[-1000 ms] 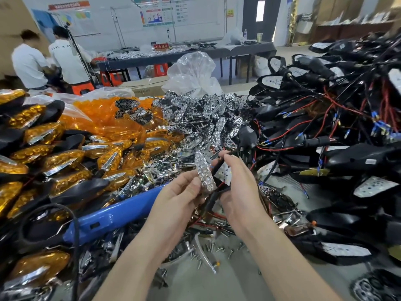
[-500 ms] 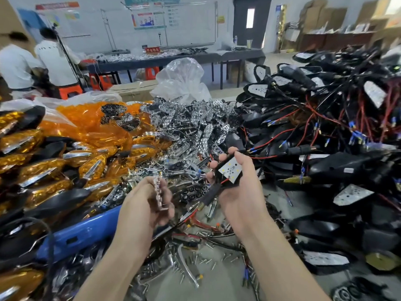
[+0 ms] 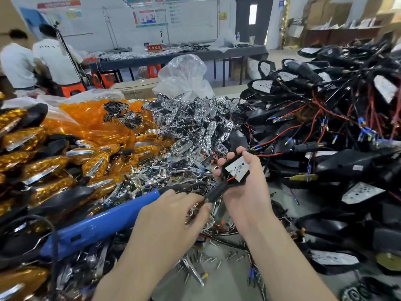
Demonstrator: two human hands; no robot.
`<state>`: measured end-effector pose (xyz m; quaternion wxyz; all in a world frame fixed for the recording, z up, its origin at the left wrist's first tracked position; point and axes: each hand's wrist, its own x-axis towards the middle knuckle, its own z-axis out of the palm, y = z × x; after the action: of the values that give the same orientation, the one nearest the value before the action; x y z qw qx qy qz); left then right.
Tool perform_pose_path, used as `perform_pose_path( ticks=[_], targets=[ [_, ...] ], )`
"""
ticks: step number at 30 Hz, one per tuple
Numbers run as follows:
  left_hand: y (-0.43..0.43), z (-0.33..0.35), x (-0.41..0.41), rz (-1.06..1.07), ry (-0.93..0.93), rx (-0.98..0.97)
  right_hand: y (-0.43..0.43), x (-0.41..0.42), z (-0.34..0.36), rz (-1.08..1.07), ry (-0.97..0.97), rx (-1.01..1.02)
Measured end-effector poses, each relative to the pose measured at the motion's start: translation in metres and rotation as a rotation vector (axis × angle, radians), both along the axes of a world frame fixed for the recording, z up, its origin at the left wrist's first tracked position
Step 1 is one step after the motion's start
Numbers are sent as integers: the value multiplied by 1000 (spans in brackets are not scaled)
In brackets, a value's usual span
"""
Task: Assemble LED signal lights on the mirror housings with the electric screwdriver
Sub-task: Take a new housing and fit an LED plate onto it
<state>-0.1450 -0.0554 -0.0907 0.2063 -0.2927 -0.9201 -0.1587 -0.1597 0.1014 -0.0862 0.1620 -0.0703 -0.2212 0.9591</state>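
Observation:
My right hand (image 3: 245, 198) holds a black mirror housing (image 3: 235, 170) with a white LED board facing up and red wires at its lower edge. My left hand (image 3: 171, 211) sits just left of it, fingers closed on a small chrome reflector piece (image 3: 195, 211) near the housing's black stalk. The blue electric screwdriver (image 3: 97, 224) lies on the table under my left wrist, pointing up and right. Loose screws (image 3: 208, 260) are scattered on the grey table between my forearms.
A heap of chrome reflectors (image 3: 195, 127) fills the middle. Orange lenses (image 3: 97, 124) and finished amber lights (image 3: 43, 168) pile at the left. Wired black housings (image 3: 325, 127) stack at the right. Two persons (image 3: 43, 59) work at the far left; a long table (image 3: 173, 55) stands behind.
My left hand has dropped down and to the right with the chrome piece, away from the housing's top toward its stalk. My right hand keeps the housing, board now facing up.

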Motion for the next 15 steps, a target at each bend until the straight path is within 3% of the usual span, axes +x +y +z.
perform_pose_path(
  ticks=[15],
  targets=[
    [6, -2, -2, -16, 11, 77, -8, -3, -3, -33, -33, 17]
  ],
)
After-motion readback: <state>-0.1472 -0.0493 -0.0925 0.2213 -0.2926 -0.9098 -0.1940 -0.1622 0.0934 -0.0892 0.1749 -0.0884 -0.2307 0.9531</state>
